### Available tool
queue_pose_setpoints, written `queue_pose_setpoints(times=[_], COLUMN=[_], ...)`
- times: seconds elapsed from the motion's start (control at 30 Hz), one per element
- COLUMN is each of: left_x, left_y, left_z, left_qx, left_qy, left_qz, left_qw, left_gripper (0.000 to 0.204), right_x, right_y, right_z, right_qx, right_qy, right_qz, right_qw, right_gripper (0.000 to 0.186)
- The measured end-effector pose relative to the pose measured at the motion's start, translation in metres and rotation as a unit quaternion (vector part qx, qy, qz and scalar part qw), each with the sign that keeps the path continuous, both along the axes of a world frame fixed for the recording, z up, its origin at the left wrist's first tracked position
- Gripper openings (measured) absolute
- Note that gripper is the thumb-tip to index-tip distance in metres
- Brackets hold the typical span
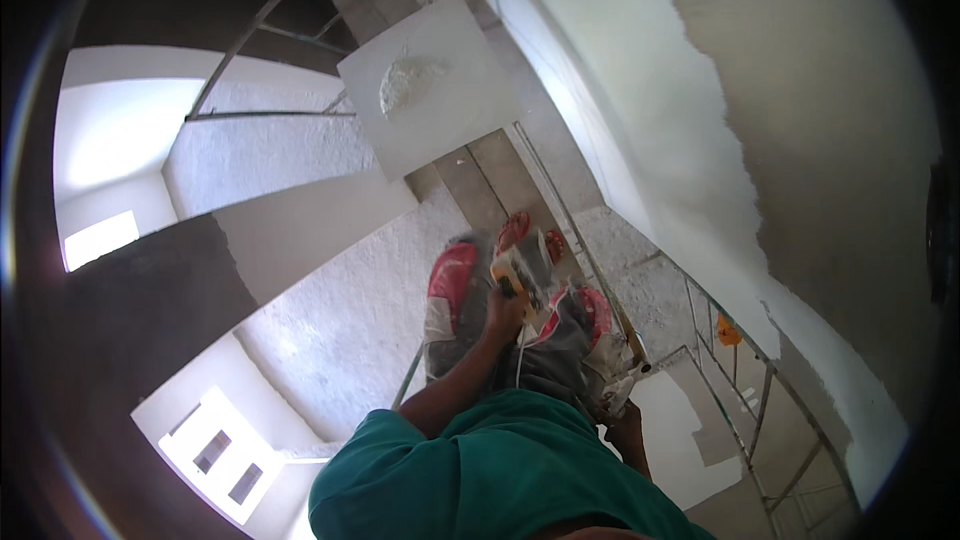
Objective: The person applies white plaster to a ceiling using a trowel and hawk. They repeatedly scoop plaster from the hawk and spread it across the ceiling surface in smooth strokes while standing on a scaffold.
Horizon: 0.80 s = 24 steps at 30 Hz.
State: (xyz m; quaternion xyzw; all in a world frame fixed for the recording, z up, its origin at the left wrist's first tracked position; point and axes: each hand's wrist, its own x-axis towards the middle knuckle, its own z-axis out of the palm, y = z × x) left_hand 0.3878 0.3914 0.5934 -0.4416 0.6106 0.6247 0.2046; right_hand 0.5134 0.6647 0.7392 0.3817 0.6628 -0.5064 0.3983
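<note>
L hand (506, 316) closed round yellow/blk tool (517, 280), just fwd of its wrist. R hand (626, 428) by whitish item (618, 396), grip unclear, can't tell. Fwd of L hand: feet (513, 230), then white board (455, 125) w/ pale lump (405, 87).

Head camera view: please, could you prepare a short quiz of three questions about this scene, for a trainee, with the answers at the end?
1. Which of the wearer's hands grips the yellow-and-black item?

2. True or false: a whitish, plaster-like heap lies on the pale square board.

3. What colour is the wearer's shirt?
A) Red
B) Green
C) Grey

Key:
1. The left hand.
2. True.
3. B.
</note>
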Motion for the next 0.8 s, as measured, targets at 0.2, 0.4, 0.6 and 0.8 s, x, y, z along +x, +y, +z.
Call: queue_pose_setpoints(times=[0.2,0.4,0.6,0.8], left_x=[-0.117,-0.205,-0.222,-0.278], left_y=[-0.139,-0.295,-0.387,-0.462], left_z=[-0.136,-0.305,-0.472,-0.547], left_qx=[-0.208,-0.366,-0.453,-0.520], left_qy=[0.240,0.035,-0.092,-0.098], left_qz=[-0.021,-0.132,-0.100,-0.106], left_qw=[0.948,0.920,0.881,0.842], left_gripper=[0.010,0.050,0.050,0.042], right_x=[-0.044,-0.197,-0.301,-0.339], right_y=[0.063,0.045,-0.017,-0.070], right_z=[-0.101,-0.246,-0.422,-0.514], right_qx=[0.061,0.124,0.094,0.088], right_qy=[0.066,0.201,0.372,0.272], right_qz=[0.089,0.129,0.277,0.239], right_qw=[0.992,0.963,0.881,0.928], right_gripper=[0.027,0.024,0.036,0.022])
